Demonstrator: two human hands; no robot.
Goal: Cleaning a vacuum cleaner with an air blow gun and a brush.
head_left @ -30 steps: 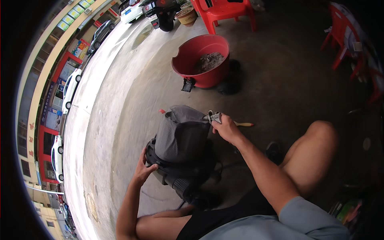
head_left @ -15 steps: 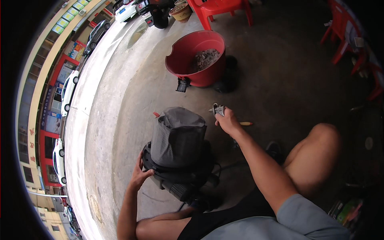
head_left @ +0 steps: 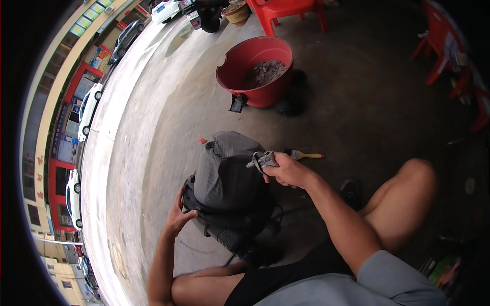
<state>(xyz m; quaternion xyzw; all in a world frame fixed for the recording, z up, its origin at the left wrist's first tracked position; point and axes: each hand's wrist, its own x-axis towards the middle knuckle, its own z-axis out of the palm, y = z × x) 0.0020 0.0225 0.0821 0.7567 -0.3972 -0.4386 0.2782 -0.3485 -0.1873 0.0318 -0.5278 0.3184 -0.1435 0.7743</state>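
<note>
A black vacuum cleaner head (head_left: pixel 204 211) with a dusty grey cloth filter (head_left: pixel 224 176) bulging upward from it stands on the floor before me. My left hand (head_left: pixel 179 217) grips its rim at the left side, thumb apart from the fingers. In my right hand (head_left: pixel 291 171) is a metal air blow gun (head_left: pixel 264 162), its nozzle pointing left across the filter's upper right. The nozzle looks close to the cloth; whether it touches, I cannot tell. Behind my right hand lies a paintbrush (head_left: pixel 309 155) with a yellow, red-tipped handle, partly hidden by the hand.
Farther off stands a red vacuum drum (head_left: pixel 270 96) on black wheels, with grey debris (head_left: pixel 268 73) inside. Red plastic chairs (head_left: pixel 286 11) stand at the back and right. A plant pot (head_left: pixel 236 14) and a motorbike (head_left: pixel 206 18) are at the top. Parked cars line the street left.
My right hand has moved nearer and lower, bringing the blow gun over the filter's right side. More of the paintbrush shows. The filter has tilted slightly; my left hand keeps its hold.
</note>
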